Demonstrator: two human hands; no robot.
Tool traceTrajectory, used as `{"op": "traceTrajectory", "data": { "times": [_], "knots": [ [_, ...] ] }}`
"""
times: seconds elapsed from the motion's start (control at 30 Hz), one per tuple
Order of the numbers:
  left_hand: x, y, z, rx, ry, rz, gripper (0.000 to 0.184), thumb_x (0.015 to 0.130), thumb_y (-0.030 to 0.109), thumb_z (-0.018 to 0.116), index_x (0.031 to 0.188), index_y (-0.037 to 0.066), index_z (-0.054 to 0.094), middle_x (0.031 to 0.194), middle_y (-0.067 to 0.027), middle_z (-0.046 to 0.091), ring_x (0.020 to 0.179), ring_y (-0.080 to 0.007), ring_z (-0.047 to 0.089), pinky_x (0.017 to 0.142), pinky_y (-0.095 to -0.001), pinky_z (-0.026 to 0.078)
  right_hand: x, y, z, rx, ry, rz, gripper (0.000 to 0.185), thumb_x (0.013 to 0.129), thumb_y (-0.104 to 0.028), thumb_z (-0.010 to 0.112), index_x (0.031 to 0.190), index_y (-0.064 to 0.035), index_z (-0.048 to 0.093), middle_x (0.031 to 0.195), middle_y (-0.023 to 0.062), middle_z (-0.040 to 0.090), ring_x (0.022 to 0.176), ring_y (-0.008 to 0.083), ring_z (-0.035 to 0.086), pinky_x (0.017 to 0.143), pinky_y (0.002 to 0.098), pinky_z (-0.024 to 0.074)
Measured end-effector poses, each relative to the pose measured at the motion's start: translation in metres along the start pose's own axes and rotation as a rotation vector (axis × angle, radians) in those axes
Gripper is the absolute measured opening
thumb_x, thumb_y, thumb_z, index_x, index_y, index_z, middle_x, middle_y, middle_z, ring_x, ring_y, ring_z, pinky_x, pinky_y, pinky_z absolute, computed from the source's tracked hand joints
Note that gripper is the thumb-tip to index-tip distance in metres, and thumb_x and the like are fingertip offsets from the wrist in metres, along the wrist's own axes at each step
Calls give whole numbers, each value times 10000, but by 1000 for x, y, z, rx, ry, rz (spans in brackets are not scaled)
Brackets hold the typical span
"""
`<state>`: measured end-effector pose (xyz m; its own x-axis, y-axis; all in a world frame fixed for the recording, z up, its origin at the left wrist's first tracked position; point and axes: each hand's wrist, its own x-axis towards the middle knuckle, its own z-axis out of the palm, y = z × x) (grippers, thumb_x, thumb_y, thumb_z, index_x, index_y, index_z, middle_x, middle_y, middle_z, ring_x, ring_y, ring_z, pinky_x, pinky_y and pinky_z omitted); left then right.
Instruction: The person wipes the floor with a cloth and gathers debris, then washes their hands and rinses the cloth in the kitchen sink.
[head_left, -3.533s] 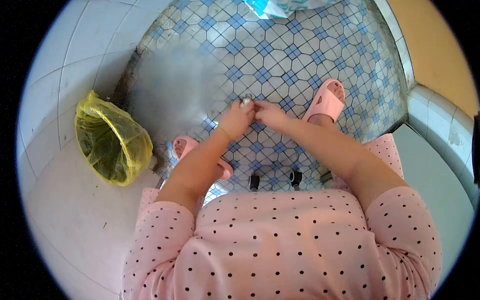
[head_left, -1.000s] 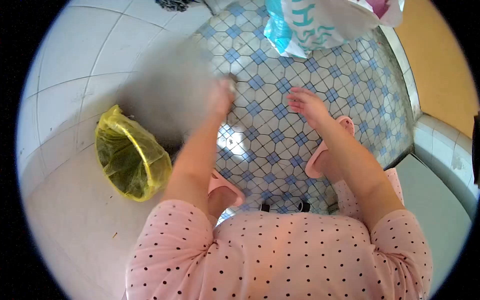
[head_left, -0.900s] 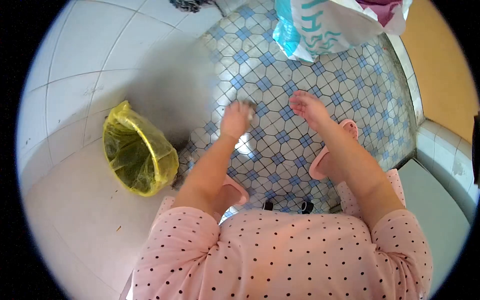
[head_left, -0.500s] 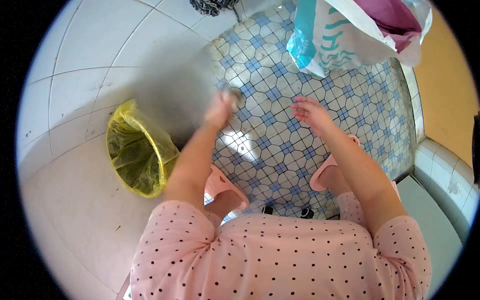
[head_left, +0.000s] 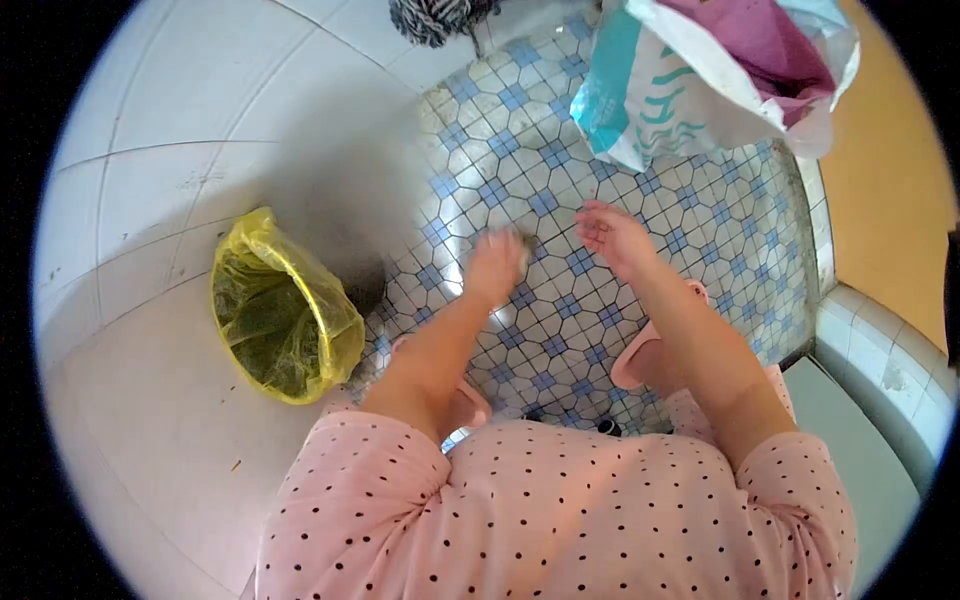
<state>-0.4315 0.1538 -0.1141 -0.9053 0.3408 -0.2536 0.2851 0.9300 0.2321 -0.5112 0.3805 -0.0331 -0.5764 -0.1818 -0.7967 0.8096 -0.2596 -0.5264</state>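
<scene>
My left hand (head_left: 494, 268) hovers over the patterned tile floor in the middle, its fingers closed and blurred by motion. A small pale, greyish thing (head_left: 526, 254) shows at its fingertips, too smeared to name. To the right of it, my right hand (head_left: 617, 238) hangs in the air with its fingers loosely bent and apart, holding nothing. A yellow plastic liner (head_left: 335, 315) covers a bin at the left, beside my left forearm. Beyond my right hand stands a white and teal plastic bag (head_left: 655, 105) with purple-pink material (head_left: 765, 50) inside.
A grey mop head (head_left: 435, 20) rests by the white tiled wall (head_left: 170, 90) at the top. My feet in pink clogs (head_left: 632, 358) stand on the blue and white floor tiles (head_left: 545, 203). An orange-tan panel (head_left: 895, 190) and a low pale surface (head_left: 850, 430) border the right side.
My left hand has moved right and toward my body, closer to my right hand, with the small thing at its fingertips. My right hand has shifted only slightly.
</scene>
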Motion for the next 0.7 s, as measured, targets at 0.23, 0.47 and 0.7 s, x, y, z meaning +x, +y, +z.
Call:
{"op": "traceTrajectory", "data": {
  "times": [0.23, 0.47, 0.7],
  "knots": [
    [-75, 7, -15, -445, -551, 34, 234, 821, 130, 579, 1026, 18, 593, 1083, -174, 539, 999, -363, 541, 813, -430, 503, -101, -65, 36, -220, -131, -33, 330, 921, -174, 554, 1209, -15, 524, 1064, 88, 628, 927, 164, 599, 844, 292, 480],
    [55, -82, -70, -258, -160, -479, 292, 868, 122, 522, 1153, 61, 531, 1210, -213, 505, 1112, -395, 526, 934, -464, 451, -231, -84, 29, -430, -85, -61, 287, 916, -133, 564, 1174, -8, 578, 1086, 72, 631, 959, 150, 588, 868, 285, 459],
    [44, 89, 4, -341, 124, 232, 230, 814, 82, 533, 1027, 26, 598, 1089, -181, 590, 1038, -359, 551, 901, -443, 453, -293, -93, 17, -987, 168, -117, 389, 824, -84, 615, 1204, -29, 554, 1198, 100, 596, 1086, 233, 572, 947, 361, 440]
  ]
}}
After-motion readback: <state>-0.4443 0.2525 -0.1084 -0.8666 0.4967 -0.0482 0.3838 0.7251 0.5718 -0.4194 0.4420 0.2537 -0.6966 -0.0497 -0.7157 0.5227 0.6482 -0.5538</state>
